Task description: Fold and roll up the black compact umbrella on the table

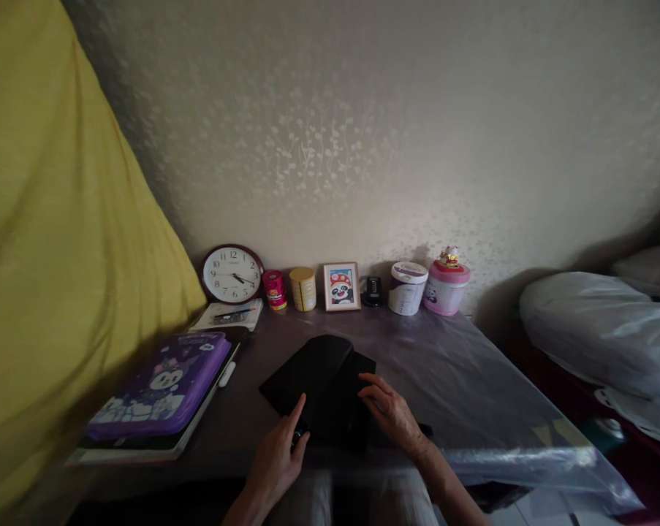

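Observation:
A black folded piece (pixel 321 380), perhaps fabric, lies on the table with one rounded flap and a second layer at its right; its exact kind I cannot tell. My left hand (pixel 278 449) rests at its near left edge, index finger stretched onto it and thumb apart. A small dark shiny round thing (pixel 297 437) shows between that thumb and finger. At the right edge of the black piece is my right hand (pixel 389 413), its fingers bent and slightly spread, its thumb hidden. Beside the right wrist a dark object (pixel 425 429) partly shows.
Left on the plastic-covered table (pixel 444 380) is a purple case (pixel 165 383) on books, with a white marker (pixel 227 375). Along the wall stand a clock (pixel 232 274), several tins and tubs, and a picture frame (pixel 341 287). A yellow curtain (pixel 61 219) hangs left.

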Demonstrator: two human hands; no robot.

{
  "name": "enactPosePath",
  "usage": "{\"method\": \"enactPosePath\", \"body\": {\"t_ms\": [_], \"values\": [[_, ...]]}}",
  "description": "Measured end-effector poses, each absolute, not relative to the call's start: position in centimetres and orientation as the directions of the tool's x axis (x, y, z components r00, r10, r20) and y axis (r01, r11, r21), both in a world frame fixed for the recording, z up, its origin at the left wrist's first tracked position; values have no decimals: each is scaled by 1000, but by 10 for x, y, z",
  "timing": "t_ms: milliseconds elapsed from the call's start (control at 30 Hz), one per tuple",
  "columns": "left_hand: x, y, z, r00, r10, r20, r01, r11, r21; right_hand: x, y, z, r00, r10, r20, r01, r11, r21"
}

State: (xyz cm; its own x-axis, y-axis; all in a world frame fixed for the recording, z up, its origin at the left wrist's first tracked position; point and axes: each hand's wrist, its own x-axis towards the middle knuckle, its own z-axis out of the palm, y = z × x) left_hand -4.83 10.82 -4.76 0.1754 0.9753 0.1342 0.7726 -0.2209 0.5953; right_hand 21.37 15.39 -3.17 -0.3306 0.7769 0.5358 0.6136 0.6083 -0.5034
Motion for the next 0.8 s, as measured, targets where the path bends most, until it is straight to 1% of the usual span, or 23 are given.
{"method": "enactPosePath", "body": {"t_ms": [133,400,533,800], "values": [[-48,108,-48,179,975,132,749,-222,624,205,163,-17,-329,758,563,571,634,-521],[-45,110,-51,192,975,109,720,-215,660,171,192,5,-308,691,654,522,698,-491],[-40,111,-50,188,978,94,701,-201,685,157,203,11,-290,671,682,529,706,-470],[-27,103,-57,211,973,88,654,-208,727,144,208,10,-322,669,669,538,711,-452]]}}
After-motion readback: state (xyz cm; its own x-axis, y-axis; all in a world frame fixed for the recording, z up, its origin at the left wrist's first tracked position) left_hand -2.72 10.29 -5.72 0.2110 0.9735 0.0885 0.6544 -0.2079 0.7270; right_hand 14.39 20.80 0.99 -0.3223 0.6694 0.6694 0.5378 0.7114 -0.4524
